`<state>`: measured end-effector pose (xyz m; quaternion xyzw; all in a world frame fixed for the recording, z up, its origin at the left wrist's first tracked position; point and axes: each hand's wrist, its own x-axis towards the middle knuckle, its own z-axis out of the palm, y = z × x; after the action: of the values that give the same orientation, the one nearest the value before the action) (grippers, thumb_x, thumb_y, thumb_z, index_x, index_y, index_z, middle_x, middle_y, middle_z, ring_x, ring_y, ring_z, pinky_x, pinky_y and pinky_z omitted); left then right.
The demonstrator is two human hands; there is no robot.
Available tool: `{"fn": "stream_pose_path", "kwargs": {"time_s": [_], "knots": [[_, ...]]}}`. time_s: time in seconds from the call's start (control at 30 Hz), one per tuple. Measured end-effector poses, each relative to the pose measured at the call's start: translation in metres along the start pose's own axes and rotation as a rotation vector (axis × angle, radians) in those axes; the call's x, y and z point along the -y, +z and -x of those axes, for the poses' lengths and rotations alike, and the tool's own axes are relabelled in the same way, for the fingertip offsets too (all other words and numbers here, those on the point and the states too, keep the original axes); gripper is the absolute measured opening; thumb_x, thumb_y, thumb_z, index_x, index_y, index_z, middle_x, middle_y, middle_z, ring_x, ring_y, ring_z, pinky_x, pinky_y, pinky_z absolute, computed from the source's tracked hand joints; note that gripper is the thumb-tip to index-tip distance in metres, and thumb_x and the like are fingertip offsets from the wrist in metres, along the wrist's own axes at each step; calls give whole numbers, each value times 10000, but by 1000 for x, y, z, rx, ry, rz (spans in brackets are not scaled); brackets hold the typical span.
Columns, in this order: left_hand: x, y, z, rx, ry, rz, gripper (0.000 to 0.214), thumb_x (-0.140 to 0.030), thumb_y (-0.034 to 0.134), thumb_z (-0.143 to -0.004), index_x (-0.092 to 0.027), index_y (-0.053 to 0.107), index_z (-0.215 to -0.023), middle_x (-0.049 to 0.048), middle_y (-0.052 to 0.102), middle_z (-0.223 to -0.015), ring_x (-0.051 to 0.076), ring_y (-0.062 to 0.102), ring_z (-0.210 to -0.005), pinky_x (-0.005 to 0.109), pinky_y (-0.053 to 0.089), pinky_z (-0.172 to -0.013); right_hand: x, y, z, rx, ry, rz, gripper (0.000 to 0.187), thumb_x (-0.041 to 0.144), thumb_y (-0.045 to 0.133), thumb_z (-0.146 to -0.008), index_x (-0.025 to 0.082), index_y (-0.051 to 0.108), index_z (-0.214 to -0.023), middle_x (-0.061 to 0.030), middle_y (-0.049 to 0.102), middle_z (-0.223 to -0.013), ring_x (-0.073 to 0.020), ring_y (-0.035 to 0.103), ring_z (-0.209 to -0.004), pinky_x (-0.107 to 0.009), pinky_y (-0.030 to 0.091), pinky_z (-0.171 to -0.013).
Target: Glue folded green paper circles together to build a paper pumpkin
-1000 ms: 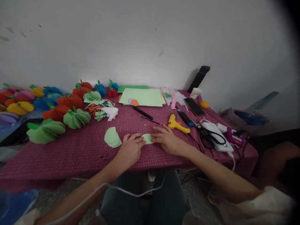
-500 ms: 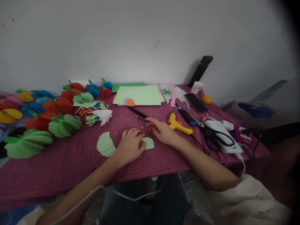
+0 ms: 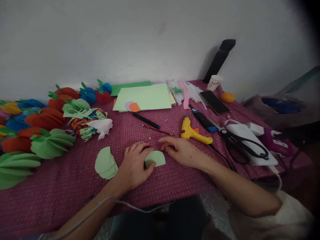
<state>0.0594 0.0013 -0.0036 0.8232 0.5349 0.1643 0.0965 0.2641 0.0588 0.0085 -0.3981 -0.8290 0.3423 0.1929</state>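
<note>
A small light green paper piece (image 3: pixel 157 158), folded to a half round, lies on the red checked tablecloth (image 3: pixel 75 186). My left hand (image 3: pixel 135 165) lies over its left part with bent fingers, the thumb pinching the paper's edge. My right hand (image 3: pixel 181 151) is just right of the piece, fingers stretched out flat, fingertips at the piece's top edge and holding nothing. A stack of light green half rounds (image 3: pixel 105 163) lies left of my left hand.
A yellow glue gun (image 3: pixel 192 131), black scissors (image 3: pixel 240 143), a black pen (image 3: pixel 146 120) and a red pencil (image 3: pixel 157 129) lie beyond my hands. Green sheets (image 3: pixel 145 96) lie at the back. Paper fruits (image 3: pixel 47 143) and scraps (image 3: pixel 87 123) crowd the left. A white cable (image 3: pixel 130 205) hangs at the front edge.
My right hand reached out toward the red pencil, then came back to the paper piece. My left hand stayed on the piece. The view has dropped and shifted left.
</note>
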Motion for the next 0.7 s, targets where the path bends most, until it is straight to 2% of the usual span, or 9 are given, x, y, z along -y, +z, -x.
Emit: {"fn": "stream_pose_path", "kwargs": {"time_s": [0.3, 0.7], "knots": [[0, 0, -1, 22, -5, -2, 386, -345, 537, -784, -226, 547, -1151, 76, 523, -1219, 268, 428, -1139, 474, 343, -926, 2, -1, 2, 64, 26, -154, 384, 105, 444, -818, 190, 523, -1184, -22, 698, -910, -151, 635, -839, -309, 475, -788], [-2, -1, -3, 5, -2, 31, 337, -331, 542, -779, -241, 576, -1102, 58, 540, -1195, 258, 451, -1111, 462, 357, -913, 2, 0, 1, 146, 49, -455, 308, 152, 474, -835, 185, 521, -1138, -30, 670, -915, -146, 622, -833, -298, 489, -748]]}}
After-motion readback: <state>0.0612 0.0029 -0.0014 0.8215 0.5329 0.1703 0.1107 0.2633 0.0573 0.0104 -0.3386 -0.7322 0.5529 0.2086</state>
